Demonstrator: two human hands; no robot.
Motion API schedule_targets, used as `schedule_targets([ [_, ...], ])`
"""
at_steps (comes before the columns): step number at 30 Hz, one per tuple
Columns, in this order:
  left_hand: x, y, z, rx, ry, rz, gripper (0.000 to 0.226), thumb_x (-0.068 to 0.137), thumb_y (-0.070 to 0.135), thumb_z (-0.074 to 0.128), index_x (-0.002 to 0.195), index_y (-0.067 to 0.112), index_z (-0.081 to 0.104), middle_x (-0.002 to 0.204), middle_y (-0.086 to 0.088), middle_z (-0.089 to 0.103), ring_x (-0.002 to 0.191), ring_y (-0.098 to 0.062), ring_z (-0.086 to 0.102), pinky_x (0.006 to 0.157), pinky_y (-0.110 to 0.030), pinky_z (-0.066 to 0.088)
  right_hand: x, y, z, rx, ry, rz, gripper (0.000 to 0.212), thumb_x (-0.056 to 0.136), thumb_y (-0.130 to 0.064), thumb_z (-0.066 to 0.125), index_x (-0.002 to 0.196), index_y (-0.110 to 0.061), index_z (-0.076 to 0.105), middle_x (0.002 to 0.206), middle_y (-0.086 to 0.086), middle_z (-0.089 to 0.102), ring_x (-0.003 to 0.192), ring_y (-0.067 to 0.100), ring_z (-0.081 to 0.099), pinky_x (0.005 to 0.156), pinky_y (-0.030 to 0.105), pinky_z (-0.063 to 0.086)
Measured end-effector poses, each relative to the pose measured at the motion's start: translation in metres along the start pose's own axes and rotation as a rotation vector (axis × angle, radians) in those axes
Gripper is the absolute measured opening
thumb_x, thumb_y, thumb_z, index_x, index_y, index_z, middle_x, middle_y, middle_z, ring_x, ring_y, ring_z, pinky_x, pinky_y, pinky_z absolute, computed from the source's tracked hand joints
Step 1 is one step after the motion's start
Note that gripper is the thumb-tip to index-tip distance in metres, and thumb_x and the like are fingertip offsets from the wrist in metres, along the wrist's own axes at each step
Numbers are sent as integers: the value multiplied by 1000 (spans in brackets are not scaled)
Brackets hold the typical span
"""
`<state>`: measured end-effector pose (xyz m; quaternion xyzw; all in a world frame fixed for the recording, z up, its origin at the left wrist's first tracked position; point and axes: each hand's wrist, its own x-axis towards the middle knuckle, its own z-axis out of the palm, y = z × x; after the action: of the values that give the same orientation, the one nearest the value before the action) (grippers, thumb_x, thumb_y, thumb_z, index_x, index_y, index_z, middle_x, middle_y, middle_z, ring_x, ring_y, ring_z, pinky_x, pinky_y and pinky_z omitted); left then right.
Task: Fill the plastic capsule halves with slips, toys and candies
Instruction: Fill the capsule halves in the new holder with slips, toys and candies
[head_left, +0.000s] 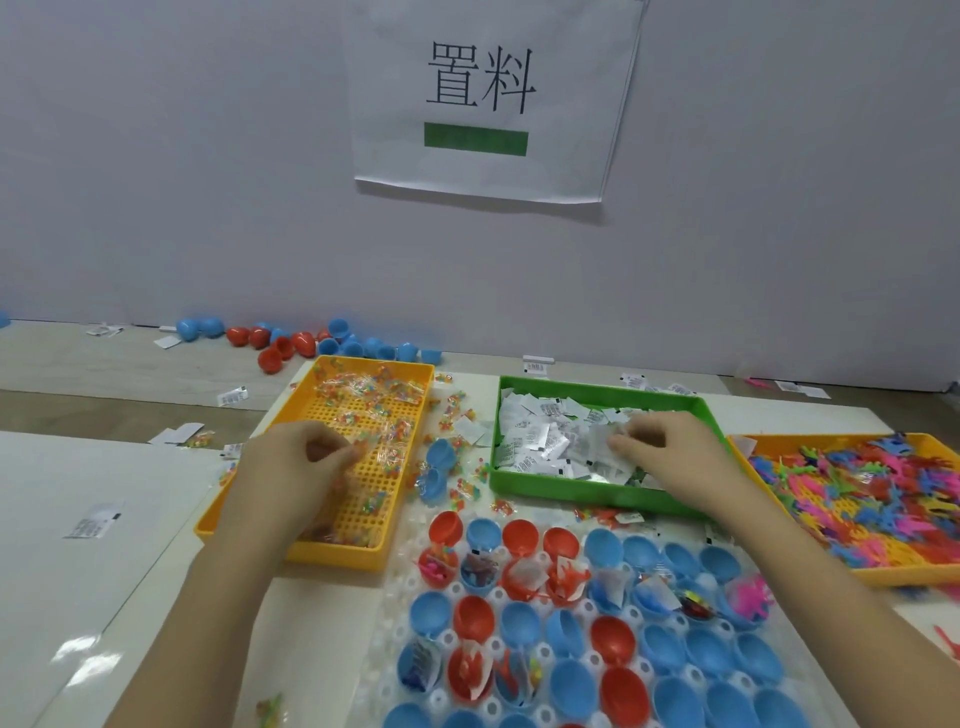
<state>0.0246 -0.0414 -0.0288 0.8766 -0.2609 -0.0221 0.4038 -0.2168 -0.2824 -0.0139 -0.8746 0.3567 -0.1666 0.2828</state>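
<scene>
Red and blue capsule halves (597, 634) sit in a white holder tray (395, 613) in front of me; several hold slips, toys or candy packets, others hold nothing. My left hand (296, 467) is in the yellow candy tray (410, 499), fingers curled on clear candy packets (363, 447). My right hand (670, 452) is over the green tray (597, 496), pinching at the white paper slips (550, 441). A second yellow tray (883, 574) at right holds bright plastic toys (872, 499).
Loose red and blue capsule halves (311, 343) lie along the wall at the back. Stray slips and candy packets are scattered on the white table (78, 571). Two blue halves (439, 467) lie between the candy and slip trays. A paper sign (483, 93) hangs on the wall.
</scene>
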Motion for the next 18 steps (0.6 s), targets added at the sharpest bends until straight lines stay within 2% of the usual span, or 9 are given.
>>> schedule_targets([
  [2,-1,-1,-1,-15,56,28,8,87,25,73,81,21,70,76,7,65,71,-3,56,55,-20,40,-9,5,-6,52,20,-2,36,95,-26,57,59,-23,52,56,-13,51,57,9,46,55,27,33],
  [5,0,-1,1,-59,94,28,8,92,21,67,92,19,74,85,3,68,78,-13,61,72,-31,51,-16,11,-9,68,13,-21,40,97,-28,50,60,-15,43,69,3,46,66,16,44,62,31,33],
  [6,1,-2,2,-37,110,28,12,94,21,64,97,17,75,89,1,67,82,-16,59,78,-33,49,-19,11,-10,64,19,-29,40,97,-29,49,60,-14,42,73,6,46,71,17,45,63,29,33],
  [8,2,-1,4,37,139,32,18,97,22,59,105,16,74,99,-6,69,90,-22,57,83,-38,46,-22,15,-11,88,48,-40,42,97,-33,46,68,-5,52,79,15,52,78,23,47,64,24,32],
  [10,0,3,6,61,184,52,20,97,25,59,106,16,74,109,-13,71,99,-31,60,87,-43,48,-25,21,-12,140,127,-73,46,97,-37,44,92,4,65,75,20,58,70,28,51,56,18,32],
  [12,-4,9,5,30,254,74,19,94,25,62,101,14,75,108,-12,72,98,-31,62,87,-43,49,-28,25,-13,244,252,-62,31,96,-38,48,110,-20,69,53,-5,55,47,11,41,45,15,30],
  [14,-9,17,3,-96,307,53,10,88,22,68,85,15,75,89,0,74,85,-22,65,77,-34,50,-30,29,-14,346,330,-73,21,96,-28,54,105,-44,65,48,-12,48,44,5,36,42,14,30],
  [16,-16,24,0,-320,261,-31,12,83,19,72,70,18,70,67,9,70,71,-17,69,64,-27,51,-34,28,-15,430,344,-106,27,95,-21,58,98,-47,66,53,-10,55,50,2,46,48,16,42],
  [18,-24,33,3,-577,116,-128,12,82,13,71,71,14,69,63,1,72,65,-19,73,56,-26,56,-39,20,-16,474,344,-119,27,93,-17,60,96,-43,67,61,-11,65,58,0,58,58,11,48],
])
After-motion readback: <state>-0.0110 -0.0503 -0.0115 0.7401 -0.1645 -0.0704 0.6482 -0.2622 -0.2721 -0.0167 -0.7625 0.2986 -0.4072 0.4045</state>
